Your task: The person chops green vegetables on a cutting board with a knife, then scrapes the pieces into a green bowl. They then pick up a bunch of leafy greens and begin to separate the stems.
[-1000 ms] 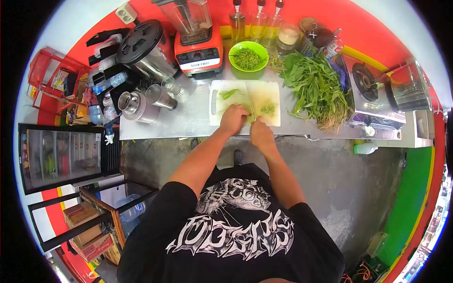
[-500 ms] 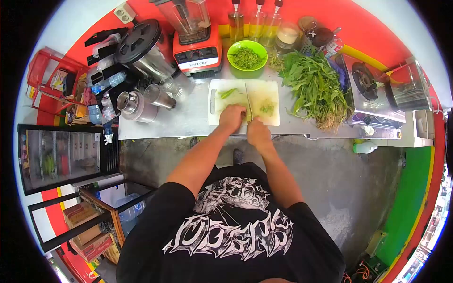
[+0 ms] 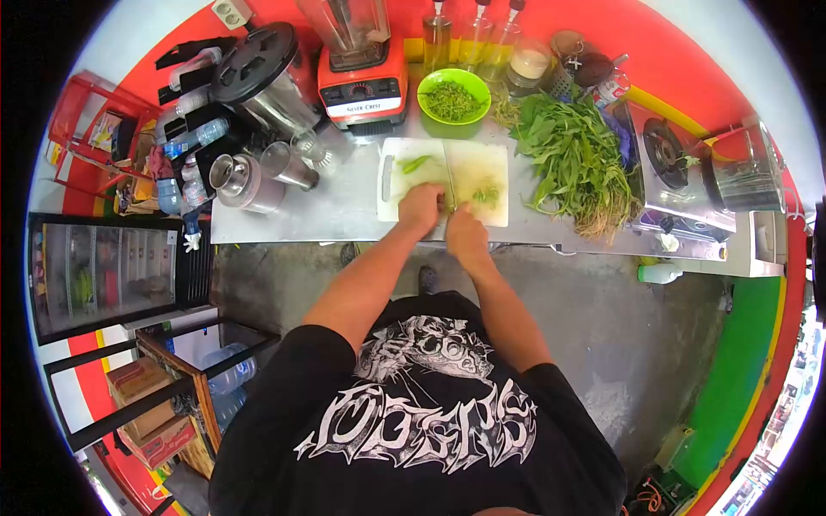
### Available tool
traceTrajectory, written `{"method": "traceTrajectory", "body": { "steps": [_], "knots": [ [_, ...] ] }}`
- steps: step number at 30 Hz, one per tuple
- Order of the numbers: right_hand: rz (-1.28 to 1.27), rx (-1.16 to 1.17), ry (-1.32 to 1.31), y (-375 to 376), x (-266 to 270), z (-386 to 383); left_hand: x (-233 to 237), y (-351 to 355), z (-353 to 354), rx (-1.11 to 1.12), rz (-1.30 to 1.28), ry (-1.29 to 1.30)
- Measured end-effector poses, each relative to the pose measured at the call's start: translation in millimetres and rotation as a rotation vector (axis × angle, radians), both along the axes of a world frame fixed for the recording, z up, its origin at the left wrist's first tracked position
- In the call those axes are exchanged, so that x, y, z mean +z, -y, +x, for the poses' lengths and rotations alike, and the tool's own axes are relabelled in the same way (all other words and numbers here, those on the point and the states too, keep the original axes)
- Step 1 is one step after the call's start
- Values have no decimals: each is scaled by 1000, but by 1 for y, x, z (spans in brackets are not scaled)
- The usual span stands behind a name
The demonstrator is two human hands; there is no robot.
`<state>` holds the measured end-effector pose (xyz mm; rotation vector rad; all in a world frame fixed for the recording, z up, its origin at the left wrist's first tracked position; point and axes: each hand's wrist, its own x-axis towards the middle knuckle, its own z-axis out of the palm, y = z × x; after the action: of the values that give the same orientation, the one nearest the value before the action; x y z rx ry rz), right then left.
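A white cutting board [image 3: 391, 206] lies on the steel counter. My right hand [image 3: 467, 232] is wrapped round the handle of a knife [image 3: 448, 168], whose blade points away from me across the board. Just left of the blade, my left hand [image 3: 421, 208] rests on the board with its fingers curled together; what they hold is hidden. Green pieces [image 3: 415, 163] lie on the board's left half, and small chopped greens [image 3: 486, 194] lie right of the knife. Behind the board stands a lime-green bowl [image 3: 454, 127] with chopped greens in it.
A large pile of leafy greens [image 3: 572, 150] lies right of the board, beside a stove [image 3: 680, 193]. A red blender [image 3: 363, 90], bottles [image 3: 437, 43] and a jar [image 3: 527, 64] stand at the back. Metal cups [image 3: 288, 165] and a steel pitcher [image 3: 249, 185] are on the left.
Both hands have shifted slightly toward the back of the board, staying close together at the knife. The whole view has tilted a little.
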<state>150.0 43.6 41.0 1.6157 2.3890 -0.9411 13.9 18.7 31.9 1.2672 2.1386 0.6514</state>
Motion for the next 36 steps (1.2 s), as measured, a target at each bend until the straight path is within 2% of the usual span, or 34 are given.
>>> {"method": "traceTrajectory", "body": {
  "steps": [1, 3, 9, 11, 13, 18, 21, 24, 28, 34, 36],
  "knots": [
    [18, 45, 37, -7, 1, -2, -2, 0, 2, 1, 1, 8],
    [40, 94, 68, -8, 4, -2, -2, 0, 0, 26, -29, -159],
    [-36, -52, 47, 5, 14, -2, -5, 2, -2, 75, -68, -235],
    [40, -2, 68, -7, 5, -6, -8, 5, 3, 93, -92, -223],
    [96, 92, 47, -9, 2, -1, -1, 2, 1, 69, -89, -389],
    [64, -18, 15, 15, 4, 0, 4, 3, 4, 72, -116, -396],
    [59, 40, 60, -3, -2, -5, 4, 3, 3, 72, -85, -454],
    [-9, 34, 30, -3, 6, -3, 6, 0, 2, 92, -186, -461],
    [-23, -14, 38, 12, 11, -4, 3, 2, 1, 94, -165, -422],
    [64, 36, 26, 2, 3, -13, 8, 0, -2, 100, -165, -445],
    [16, -17, 24, 9, 2, -11, 12, 0, -1, 81, -260, -378]
  ]
}}
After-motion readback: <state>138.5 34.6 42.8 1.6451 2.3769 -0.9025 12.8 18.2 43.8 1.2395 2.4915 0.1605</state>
